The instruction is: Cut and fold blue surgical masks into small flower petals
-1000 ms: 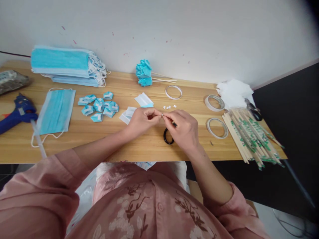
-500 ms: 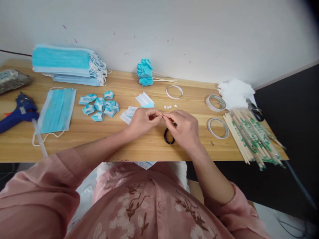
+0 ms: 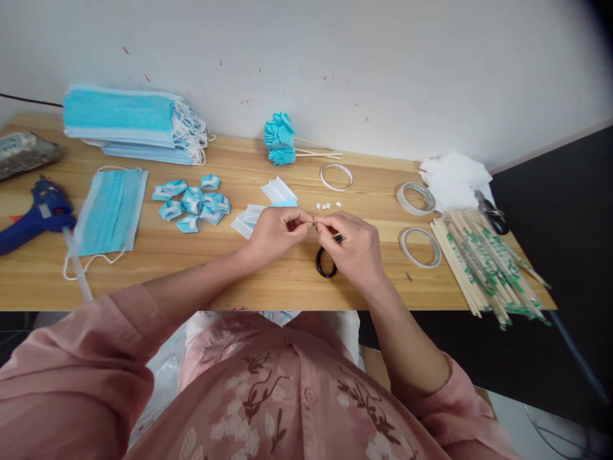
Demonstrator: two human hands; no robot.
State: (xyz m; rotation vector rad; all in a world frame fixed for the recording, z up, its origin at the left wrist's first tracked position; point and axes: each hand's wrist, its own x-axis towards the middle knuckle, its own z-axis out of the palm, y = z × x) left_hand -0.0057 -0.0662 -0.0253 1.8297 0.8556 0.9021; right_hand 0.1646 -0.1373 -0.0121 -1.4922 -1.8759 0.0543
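My left hand (image 3: 278, 231) and my right hand (image 3: 352, 246) meet over the middle of the table. Thumb and finger of each are pinched together, tip to tip, around something too small to make out. Under my right hand lie black-handled scissors (image 3: 326, 262), mostly hidden. Cut pieces of white and pale blue mask fabric (image 3: 279, 191) lie behind my left hand. A few tiny white squares (image 3: 326, 206) sit just beyond my fingertips. To the left is a cluster of small folded blue pieces with white tape (image 3: 192, 201).
A stack of blue masks (image 3: 119, 115), one single mask (image 3: 111, 211) and a blue glue gun (image 3: 45, 211) occupy the left. Blue fabric flowers (image 3: 279, 137) lie at the back. Tape rolls (image 3: 402, 199) and wrapped chopsticks (image 3: 493, 262) are on the right, near white fabric (image 3: 454, 179).
My right fingertips have drawn very slightly away from my left ones, both still pinched. The objects on the table have not moved.
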